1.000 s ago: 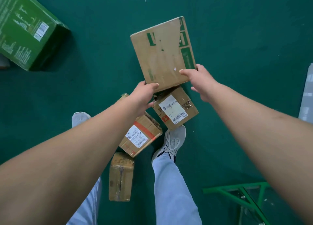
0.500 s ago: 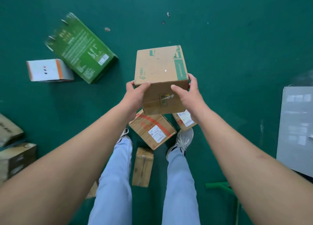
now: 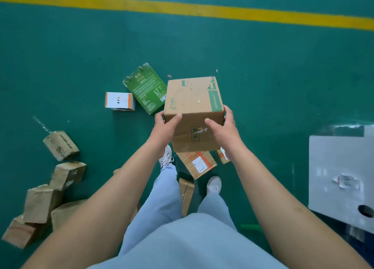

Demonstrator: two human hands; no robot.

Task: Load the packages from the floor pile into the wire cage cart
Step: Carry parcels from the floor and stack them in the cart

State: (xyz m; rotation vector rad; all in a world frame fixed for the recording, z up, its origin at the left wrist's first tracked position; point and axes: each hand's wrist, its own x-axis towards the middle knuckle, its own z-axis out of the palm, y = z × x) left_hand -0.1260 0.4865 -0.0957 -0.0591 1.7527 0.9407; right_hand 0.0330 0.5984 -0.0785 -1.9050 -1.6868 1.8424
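I hold a brown cardboard box with green print in front of me, lifted off the floor. My left hand grips its left side, thumb across the near face. My right hand grips the right side, thumb on the near face and fingers round the far edge. Below it on the green floor lie a taped box with a white label, a small box partly hidden by my right wrist, and a narrow box between my feet. A green bar of the cart shows beside my right arm.
A green printed box and a white box with orange ends lie to the left of the held box. Several brown boxes sit at the far left. A large grey box stands at the right. A yellow line crosses the floor ahead.
Both hands took hold of the box and raised it off the pile. The view has risen, so more floor, the yellow line and the boxes at the left have come into sight.
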